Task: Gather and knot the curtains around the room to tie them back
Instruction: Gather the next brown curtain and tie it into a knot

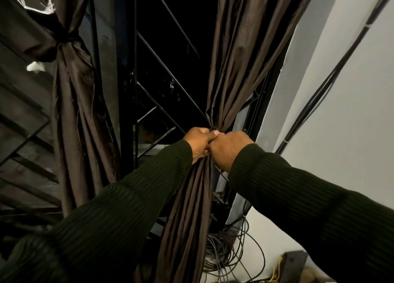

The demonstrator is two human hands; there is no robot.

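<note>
At the window's right edge, beside the pale grey wall (351, 116), the dark brown satin curtain (238, 54) hangs with its long axis running top to bottom, pinched to a narrow waist where both hands meet. The left hand (197, 143) and right hand (229, 149) touch one another, each grip clenched round the gathered cloth; fabric fans out above them and falls in a tight rope below. Neither hand is clearly nearer. A second brown curtain, already knotted (64, 41), hangs well apart to the left. No writing or brand can be read
</note>
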